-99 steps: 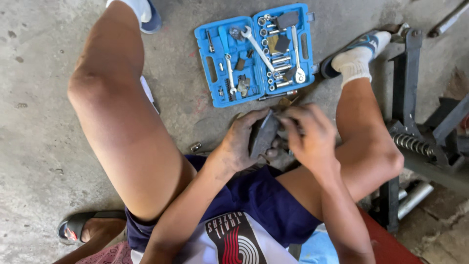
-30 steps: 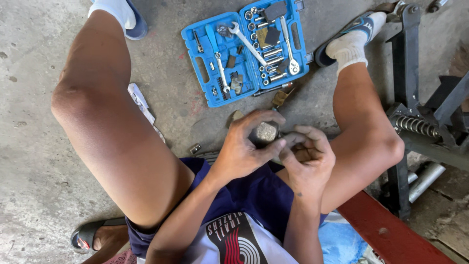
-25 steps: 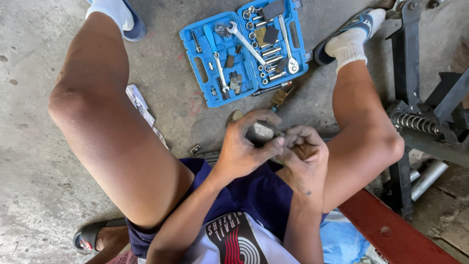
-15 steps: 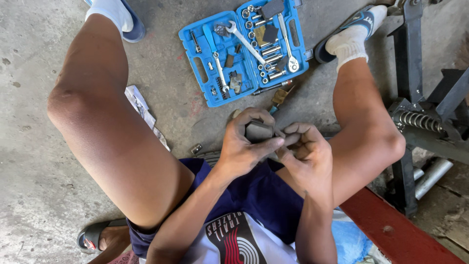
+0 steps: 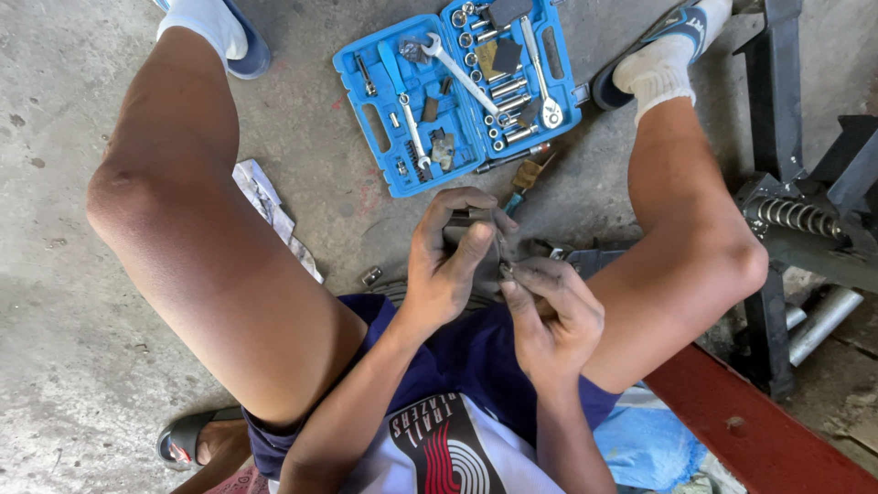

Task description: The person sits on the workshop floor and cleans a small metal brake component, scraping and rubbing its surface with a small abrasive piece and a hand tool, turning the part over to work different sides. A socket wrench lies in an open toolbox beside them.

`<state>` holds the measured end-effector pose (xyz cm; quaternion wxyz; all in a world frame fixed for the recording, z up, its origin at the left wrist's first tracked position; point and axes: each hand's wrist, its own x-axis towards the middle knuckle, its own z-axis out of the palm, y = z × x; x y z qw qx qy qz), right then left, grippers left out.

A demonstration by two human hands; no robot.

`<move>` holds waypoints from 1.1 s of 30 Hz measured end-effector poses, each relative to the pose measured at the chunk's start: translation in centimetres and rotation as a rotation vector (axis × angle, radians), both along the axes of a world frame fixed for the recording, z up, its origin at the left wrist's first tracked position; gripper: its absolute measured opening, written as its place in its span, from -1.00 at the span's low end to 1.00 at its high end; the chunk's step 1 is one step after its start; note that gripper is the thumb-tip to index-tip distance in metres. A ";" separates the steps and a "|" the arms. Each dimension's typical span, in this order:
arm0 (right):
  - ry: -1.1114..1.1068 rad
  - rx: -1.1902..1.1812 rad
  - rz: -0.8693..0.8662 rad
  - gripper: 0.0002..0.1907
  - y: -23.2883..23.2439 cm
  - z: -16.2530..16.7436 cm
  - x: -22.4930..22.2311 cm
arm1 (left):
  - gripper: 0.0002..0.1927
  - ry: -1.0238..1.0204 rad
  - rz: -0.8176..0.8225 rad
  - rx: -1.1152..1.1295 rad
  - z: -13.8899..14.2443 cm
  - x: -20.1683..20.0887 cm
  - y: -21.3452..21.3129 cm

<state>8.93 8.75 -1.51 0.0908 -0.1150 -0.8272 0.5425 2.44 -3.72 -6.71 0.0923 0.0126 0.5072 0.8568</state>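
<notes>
Seated on a concrete floor (image 5: 55, 366), knees spread, camera looking straight down. Far left, a crumpled scrap of paper (image 5: 270, 212) lies on the floor just beside the left thigh. Past the knees, an open blue tool case (image 5: 457, 87) sits flat on the floor, holding sockets, a combination wrench (image 5: 455, 69) laid diagonally and a ratchet handle (image 5: 540, 78). A small screwdriver (image 5: 512, 197) lies on the floor between the case and the hands. Left hand (image 5: 448, 265): grip wrapped around a small dark metal part (image 5: 466, 229), thumb pressed across its face, fingers curled over the top; the part sits low in front of the lap, between the thighs, mostly hidden by the fingers. Right hand (image 5: 553, 311): thumb and forefinger pinched together on something tiny at the part's lower edge, touching the left thumb; what is pinched is too small to tell. Right of the right leg, a black metal frame (image 5: 777, 183) with a coil spring (image 5: 791, 215), and a red beam (image 5: 759, 430) running to the lower right corner.
</notes>
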 end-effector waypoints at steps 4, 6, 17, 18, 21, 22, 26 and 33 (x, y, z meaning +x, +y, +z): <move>0.033 0.060 -0.021 -0.90 -0.6 0.3 0.0 | -0.66 0.012 -0.018 -0.030 0.6 -0.3 -0.2; 0.050 0.106 -0.013 -0.90 -0.6 0.6 -0.5 | -0.68 0.025 -0.049 -0.091 1.2 -0.3 -0.4; 0.050 0.052 0.029 -0.94 -2.6 -0.4 -2.1 | -0.85 0.038 0.055 -0.530 3.9 -0.8 -2.5; 0.040 -0.037 0.002 -0.95 -2.7 -0.6 -2.2 | -0.86 0.066 0.064 -0.548 4.0 -0.8 -2.5; 0.006 -0.165 -0.039 -0.95 -3.1 -0.9 -2.6 | -0.86 0.100 0.090 -0.569 4.1 -0.8 -2.8; 0.001 -0.123 -0.015 -0.92 -3.2 -0.9 -2.7 | -0.86 0.119 0.108 -0.573 4.0 -1.0 -3.0; -0.123 -0.112 -0.007 -0.94 -3.3 -0.7 -3.0 | -0.87 -0.010 0.083 -0.544 3.7 -1.4 -3.4; -0.082 0.019 0.024 -0.91 -2.4 -0.7 -2.6 | -0.90 0.023 0.078 -0.485 3.2 -1.4 -2.8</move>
